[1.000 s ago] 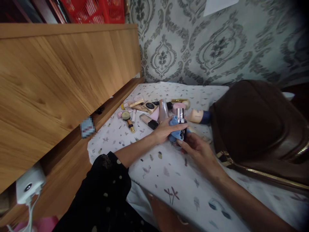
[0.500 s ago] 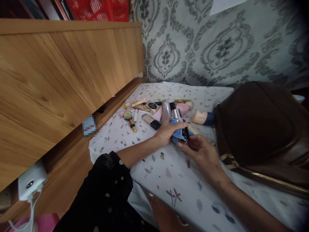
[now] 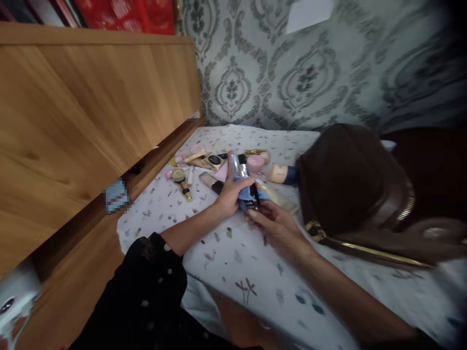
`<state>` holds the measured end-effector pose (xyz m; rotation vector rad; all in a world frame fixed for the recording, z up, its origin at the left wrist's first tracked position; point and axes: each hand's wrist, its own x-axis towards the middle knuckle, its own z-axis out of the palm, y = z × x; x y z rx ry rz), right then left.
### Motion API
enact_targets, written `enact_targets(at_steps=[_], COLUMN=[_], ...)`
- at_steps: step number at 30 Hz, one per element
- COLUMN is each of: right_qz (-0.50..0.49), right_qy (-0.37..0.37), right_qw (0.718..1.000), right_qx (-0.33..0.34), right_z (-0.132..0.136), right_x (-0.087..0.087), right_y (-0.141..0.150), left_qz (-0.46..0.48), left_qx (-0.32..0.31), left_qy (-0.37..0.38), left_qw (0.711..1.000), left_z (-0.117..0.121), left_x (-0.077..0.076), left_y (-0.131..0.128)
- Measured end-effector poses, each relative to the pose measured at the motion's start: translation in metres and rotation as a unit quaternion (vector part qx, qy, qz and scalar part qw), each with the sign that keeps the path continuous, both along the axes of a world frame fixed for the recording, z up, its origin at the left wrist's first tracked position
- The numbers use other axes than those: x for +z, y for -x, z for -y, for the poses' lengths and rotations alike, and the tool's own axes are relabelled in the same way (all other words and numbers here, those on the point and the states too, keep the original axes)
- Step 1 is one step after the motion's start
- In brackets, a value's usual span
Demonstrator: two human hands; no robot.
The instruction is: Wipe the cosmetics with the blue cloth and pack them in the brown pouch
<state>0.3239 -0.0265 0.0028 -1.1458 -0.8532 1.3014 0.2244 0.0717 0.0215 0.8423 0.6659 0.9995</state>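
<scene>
My left hand (image 3: pixel 229 198) is closed around a dark bottle (image 3: pixel 254 192) with a silver cap, a blue cloth (image 3: pixel 245 195) pressed against its side. My right hand (image 3: pixel 280 227) grips the lower end of the same bottle, fingertips at its base. The bottle is tilted, cap pointing away from me. Just behind my left hand is a pale, shiny bottle (image 3: pixel 232 163). A flat, dark-capped bottle (image 3: pixel 211 182) lies to its left, and a pale yellowish tube (image 3: pixel 278 195) lies beyond my right hand.
Several cosmetics, including a compact (image 3: pixel 214 160), a pink round item (image 3: pixel 255 163) and a beige bottle (image 3: pixel 278 173), lie on the patterned cloth (image 3: pixel 233 262). A brown bag (image 3: pixel 339 180) stands at right. The wooden cabinet (image 3: pixel 91 112) borders the left, the papered wall (image 3: pixel 251 73) the back.
The view has swung to the right, so everything appears farther left. Both hands keep hold of the bottle and cloth. More of the yellowish tube and brown bag shows now.
</scene>
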Motion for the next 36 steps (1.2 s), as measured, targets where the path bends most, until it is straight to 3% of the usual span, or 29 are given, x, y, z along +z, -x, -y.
enact_targets(at_steps=[6,16,20,23,30,36], right_qz=[0.035,0.038,-0.027,-0.093,-0.024,-0.090], right_qy=[-0.031,-0.013,-0.016,-0.017,0.016,-0.022], right_qw=[0.999,0.999,0.996,0.991,0.998,0.991], right_qx=[-0.027,0.031,0.087,0.090,0.057,0.101], right_z=[-0.003,0.002,0.003,0.001,-0.001,-0.001], right_x=[-0.009,-0.005,-0.001,-0.002,-0.006,-0.007], right_y=[0.002,-0.004,-0.005,-0.003,-0.002,-0.002], left_qz=[-0.006,-0.025,-0.013,-0.020,-0.040,-0.022], left_qx=[-0.003,-0.005,-0.011,-0.005,-0.008,-0.021], left_qy=[-0.032,-0.061,-0.054,-0.046,-0.069,-0.047], left_qw=[0.999,0.998,0.998,0.999,0.997,0.998], left_z=[0.002,0.001,0.001,0.001,0.005,0.000], left_x=[-0.001,0.002,0.004,0.005,0.006,0.007], left_y=[-0.002,0.001,0.001,0.002,0.001,0.005])
